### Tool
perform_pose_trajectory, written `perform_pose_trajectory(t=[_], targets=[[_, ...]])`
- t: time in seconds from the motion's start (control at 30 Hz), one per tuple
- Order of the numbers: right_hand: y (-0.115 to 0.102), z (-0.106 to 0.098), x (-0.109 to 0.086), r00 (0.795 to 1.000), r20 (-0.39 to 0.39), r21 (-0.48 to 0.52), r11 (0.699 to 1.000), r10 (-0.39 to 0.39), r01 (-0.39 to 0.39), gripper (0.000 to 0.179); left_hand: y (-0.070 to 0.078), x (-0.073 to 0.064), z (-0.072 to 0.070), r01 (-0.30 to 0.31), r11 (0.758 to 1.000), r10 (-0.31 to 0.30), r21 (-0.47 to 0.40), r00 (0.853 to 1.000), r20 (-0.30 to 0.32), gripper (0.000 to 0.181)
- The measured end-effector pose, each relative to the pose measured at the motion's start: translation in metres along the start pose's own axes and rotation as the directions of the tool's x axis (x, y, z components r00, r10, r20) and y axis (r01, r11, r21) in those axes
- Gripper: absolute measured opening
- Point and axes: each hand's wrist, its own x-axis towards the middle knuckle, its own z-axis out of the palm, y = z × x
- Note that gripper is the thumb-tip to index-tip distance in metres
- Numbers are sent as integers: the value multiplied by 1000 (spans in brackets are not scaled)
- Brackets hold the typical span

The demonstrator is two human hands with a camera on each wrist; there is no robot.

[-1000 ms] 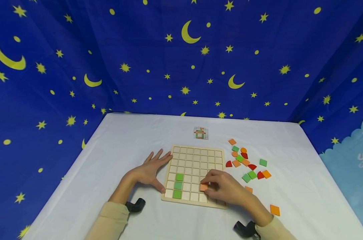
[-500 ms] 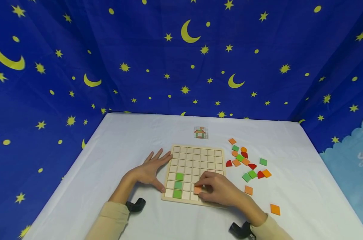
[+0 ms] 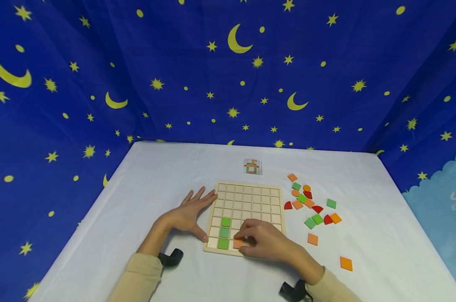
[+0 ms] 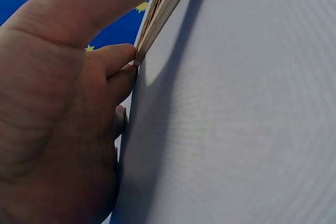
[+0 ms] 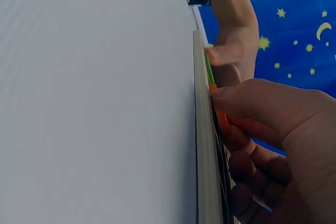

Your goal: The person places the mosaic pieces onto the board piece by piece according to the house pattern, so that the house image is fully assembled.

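A wooden grid board [image 3: 247,184] lies on the white table, with several green square tiles [image 3: 224,232] in a column near its lower left. My right hand [image 3: 267,241] pinches an orange square tile [image 3: 237,243] between thumb and fingers, low over the board's front row, just right of the green column. In the right wrist view the orange tile [image 5: 220,109] stands out under the thumb, close against the board's top. My left hand [image 3: 188,214] is spread at the board's left edge, thumb and fingertips touching the frame; the left wrist view shows its palm [image 4: 52,129] beside the board's side.
Loose orange, green and red tiles [image 3: 310,203] are scattered right of the board; an orange square [image 3: 346,263] lies apart nearer the front. A small printed pattern card [image 3: 252,166] lies behind the board. Blue star-patterned cloth [image 3: 198,84] rises behind the table.
My right hand has slid leftward along the board's lower rows with the orange tile, stopping closer to the green column. My left hand has stayed at the board's edge.
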Motion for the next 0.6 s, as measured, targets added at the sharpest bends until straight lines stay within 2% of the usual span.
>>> perform_pose_trajectory(t=[0.3, 0.6], targets=[[-6, 6, 4, 999, 32, 25, 1000, -8, 7, 25, 1, 0, 1, 2, 1000, -2, -5, 1000, 6, 131], [-7, 6, 6, 1000, 26, 7, 1000, -16, 16, 26, 0, 0, 1, 11, 1000, -11, -8, 1000, 3, 132]])
